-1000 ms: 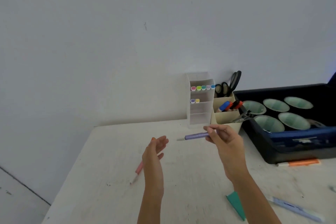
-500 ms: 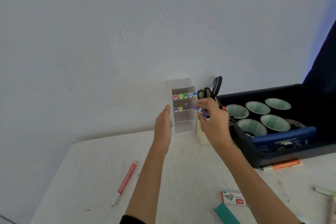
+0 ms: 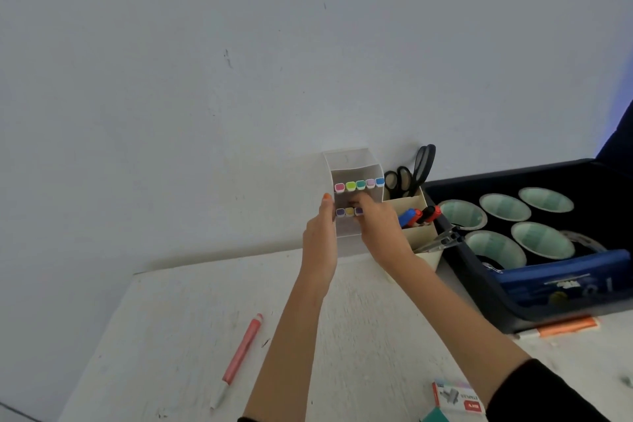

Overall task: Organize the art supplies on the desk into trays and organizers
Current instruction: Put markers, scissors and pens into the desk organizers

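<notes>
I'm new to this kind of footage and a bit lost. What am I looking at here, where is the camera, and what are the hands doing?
There is no machine: a person works with bare hands, and one wide-angle camera worn on their head looks forward and down. The left hand rests against the side of a white tiered organizer standing by the wall. The right hand reaches into its second row beside the purple marker; whether its grip is closed on it is hidden. On the white desk lie a pink pen, an orange marker and a staples box. A cream pen holder with scissors and a dark tray sit to the right.
</notes>
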{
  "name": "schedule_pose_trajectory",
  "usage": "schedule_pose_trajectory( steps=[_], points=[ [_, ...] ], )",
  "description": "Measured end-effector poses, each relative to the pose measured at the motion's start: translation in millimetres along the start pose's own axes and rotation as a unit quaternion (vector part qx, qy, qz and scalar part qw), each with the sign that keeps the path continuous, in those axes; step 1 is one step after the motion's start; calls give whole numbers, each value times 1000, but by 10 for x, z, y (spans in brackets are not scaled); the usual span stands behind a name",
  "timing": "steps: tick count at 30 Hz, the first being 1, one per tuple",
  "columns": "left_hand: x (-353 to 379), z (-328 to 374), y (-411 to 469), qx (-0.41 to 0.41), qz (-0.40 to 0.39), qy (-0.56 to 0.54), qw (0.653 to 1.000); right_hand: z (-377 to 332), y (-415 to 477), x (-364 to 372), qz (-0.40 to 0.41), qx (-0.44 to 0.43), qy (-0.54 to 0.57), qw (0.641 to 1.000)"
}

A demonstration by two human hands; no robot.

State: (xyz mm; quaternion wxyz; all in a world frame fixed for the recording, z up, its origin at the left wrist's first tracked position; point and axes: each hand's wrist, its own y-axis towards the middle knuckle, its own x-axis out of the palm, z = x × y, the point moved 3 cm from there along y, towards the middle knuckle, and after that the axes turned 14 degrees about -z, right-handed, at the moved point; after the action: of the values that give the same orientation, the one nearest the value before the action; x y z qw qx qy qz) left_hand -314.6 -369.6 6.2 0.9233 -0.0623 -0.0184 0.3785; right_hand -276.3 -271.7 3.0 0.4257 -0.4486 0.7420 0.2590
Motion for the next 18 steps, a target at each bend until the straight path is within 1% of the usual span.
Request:
schedule_pose_trajectory(
  steps=[3, 8, 9, 11, 14, 15, 16, 17, 18],
  points=[
    [8, -1, 2, 17, -1, 9, 1000, 66, 65, 10, 16, -5, 8, 1000],
    [-25, -7, -18, 16, -17, -11, 1000, 123, 104, 18, -15, -18, 41, 999],
    [-31, -12, -31, 9, -19, -13, 1000, 115, 77, 26, -9, -21, 45, 999],
    [-61, -44, -83, -2, -15, -10, 1000, 56, -49, 46, 42, -34, 49, 997],
    [-137, -123, -223, 4, 4, -12, 1000, -87, -358, 126, 184, -53, 31, 981],
    [-182, -148, -292, 8, 12, -15, 1000, -147, -452, 179, 219, -59, 33, 973],
    [-222, -170, -358, 13, 19, -18, 1000, -200, -514, 242, 235, -62, 42, 969],
    [-264, -193, -418, 19, 27, -22, 999, -249, -553, 315, 226, -64, 66, 970],
    [-325, -215, -491, 24, 39, -25, 999, -317, -577, 403, 197, -67, 94, 974]
  ],
)
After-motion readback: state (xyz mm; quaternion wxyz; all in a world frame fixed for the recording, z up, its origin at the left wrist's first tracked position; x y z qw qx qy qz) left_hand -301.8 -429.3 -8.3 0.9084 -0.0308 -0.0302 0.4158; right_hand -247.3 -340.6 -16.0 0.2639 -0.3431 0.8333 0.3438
